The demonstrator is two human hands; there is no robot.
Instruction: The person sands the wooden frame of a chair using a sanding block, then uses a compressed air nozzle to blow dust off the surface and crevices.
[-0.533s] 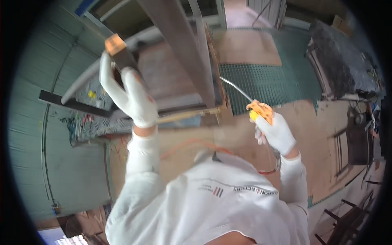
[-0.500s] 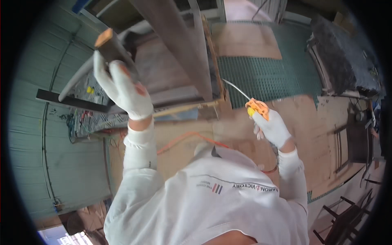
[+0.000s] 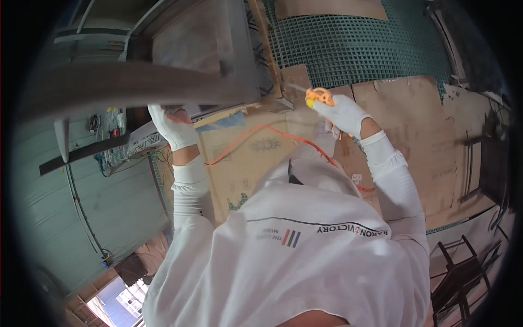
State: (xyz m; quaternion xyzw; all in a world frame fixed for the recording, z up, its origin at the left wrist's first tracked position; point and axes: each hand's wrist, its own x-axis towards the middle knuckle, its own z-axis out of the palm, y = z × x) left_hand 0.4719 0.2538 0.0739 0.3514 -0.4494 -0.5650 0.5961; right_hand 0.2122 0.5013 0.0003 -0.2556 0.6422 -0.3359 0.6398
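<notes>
My left hand (image 3: 173,128), in a white glove with reddish stains, is at the underside of a dark wooden furniture frame (image 3: 136,82). Its fingers go out of sight behind the wood and seem wrapped round it; the frame is partly blurred. In my right hand (image 3: 344,115), also white-gloved, is an orange air blow gun (image 3: 320,96) with a yellow part by my thumb. Its thin metal nozzle (image 3: 297,87) points left toward the frame, apart from it.
An orange-red hose (image 3: 261,128) curves across the cardboard-covered floor (image 3: 403,136). Green grating (image 3: 338,49) lies ahead. A padded workbench edge (image 3: 261,49) stands front left, with small items (image 3: 111,122) beside it. Dark wooden frames (image 3: 460,267) stand at right; a green sheeted wall (image 3: 120,201) is at left.
The wooden frame has swung round from steep to nearly level and come nearer. My left hand is now partly behind it. The blow gun has shifted up and slightly left, its nozzle flatter.
</notes>
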